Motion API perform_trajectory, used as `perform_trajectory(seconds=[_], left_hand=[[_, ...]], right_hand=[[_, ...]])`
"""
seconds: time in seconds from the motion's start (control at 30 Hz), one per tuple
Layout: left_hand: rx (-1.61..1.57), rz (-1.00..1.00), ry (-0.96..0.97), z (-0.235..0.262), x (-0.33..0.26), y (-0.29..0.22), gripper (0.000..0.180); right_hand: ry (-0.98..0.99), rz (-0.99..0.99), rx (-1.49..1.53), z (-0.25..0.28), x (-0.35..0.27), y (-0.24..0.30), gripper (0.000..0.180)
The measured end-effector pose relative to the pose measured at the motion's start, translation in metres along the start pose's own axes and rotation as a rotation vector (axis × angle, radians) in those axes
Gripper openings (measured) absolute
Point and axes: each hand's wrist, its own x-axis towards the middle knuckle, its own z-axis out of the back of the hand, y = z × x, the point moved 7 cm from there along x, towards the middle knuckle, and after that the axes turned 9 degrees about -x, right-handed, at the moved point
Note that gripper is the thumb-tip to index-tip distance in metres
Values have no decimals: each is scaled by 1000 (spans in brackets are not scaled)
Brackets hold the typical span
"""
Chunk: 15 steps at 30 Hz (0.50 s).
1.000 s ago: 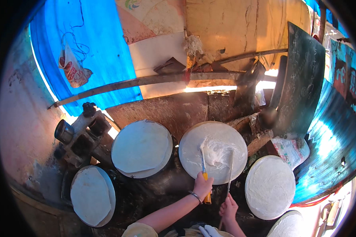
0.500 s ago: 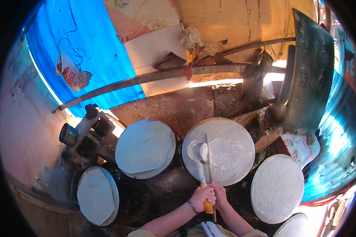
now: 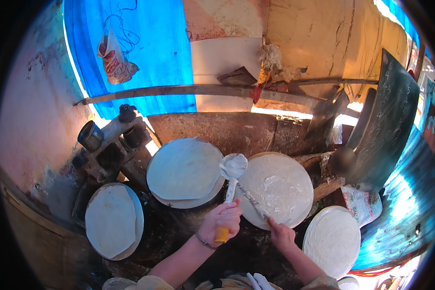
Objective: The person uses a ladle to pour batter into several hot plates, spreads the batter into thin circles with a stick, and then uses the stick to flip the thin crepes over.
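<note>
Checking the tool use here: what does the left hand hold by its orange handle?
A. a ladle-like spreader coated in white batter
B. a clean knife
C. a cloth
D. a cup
A: the left hand grips the orange handle of a spreader whose rounded head is white with batter.

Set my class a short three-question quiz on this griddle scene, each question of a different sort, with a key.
1. True or false: the left hand grips a yellow-handled spatula.
2. How many round griddles carrying flatbreads are in view? A) two B) four C) six
3. Fill in: the right hand holds a thin ____ stick that crosses the spatula.

Key: 1 true. 2 B: far-left griddle, middle-left griddle, middle-right griddle, right griddle. 3 metal, as far as its look tells.
</note>
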Motion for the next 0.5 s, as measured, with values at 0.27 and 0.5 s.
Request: perform_trajectory(seconds=[0.27, 0.5], left_hand=[[332, -276, -130, 45, -216, 9, 24], [218, -624, 12, 47, -396, 15, 27]], right_hand=[[-201, -447, 99, 2, 28, -159, 24], [214, -849, 1314, -103, -96, 96, 27]])
